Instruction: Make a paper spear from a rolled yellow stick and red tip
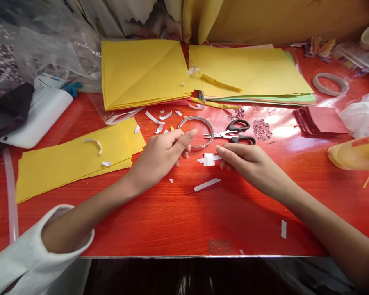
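Observation:
My right hand (249, 159) pinches the end of a small white strip with a square white patch across it, a white paper piece (208, 159) held just above the red table (160, 229). Opposite it, my left hand (160, 153) is closed, thumb pressed to the curled fingers. Whatever it may hold is hidden. Behind the fingers lies a roll of tape (199, 118), and black-handled scissors (229, 133) rest with their blade tips at its rim. Below the hands, a narrow white strip (207, 184) with a thin dark tip lies on the tabletop.
Yellow paper strips (70, 157) lie at left, with white scraps (155, 118) nearby. Two stacks of yellow sheets (141, 69) stand at the back. On the right are dark red paper pieces (324, 119), a yellowish bottle (356, 152) and another tape roll (330, 91).

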Tool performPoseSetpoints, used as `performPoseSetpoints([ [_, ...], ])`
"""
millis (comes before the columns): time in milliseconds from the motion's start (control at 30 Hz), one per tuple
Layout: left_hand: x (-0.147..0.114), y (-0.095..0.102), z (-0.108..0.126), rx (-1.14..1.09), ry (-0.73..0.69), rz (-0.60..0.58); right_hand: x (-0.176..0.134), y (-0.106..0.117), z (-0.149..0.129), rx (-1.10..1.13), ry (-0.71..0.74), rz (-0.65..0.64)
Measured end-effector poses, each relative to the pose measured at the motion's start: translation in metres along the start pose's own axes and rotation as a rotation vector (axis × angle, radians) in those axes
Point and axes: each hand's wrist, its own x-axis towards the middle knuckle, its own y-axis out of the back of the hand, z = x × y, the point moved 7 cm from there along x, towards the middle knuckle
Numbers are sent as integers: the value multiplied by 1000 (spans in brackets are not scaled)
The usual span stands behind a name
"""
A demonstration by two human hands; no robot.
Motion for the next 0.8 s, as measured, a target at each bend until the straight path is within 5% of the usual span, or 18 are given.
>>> performPoseSetpoints([
  [133,-1,11,11,191,-108,136,-1,-5,9,229,-139,-63],
  [433,-4,8,22,387,-256,147,-20,-43,5,966,-457,-467],
  [800,-2,8,18,320,-220,107,-25,-52,4,1125,-521,-575],
])
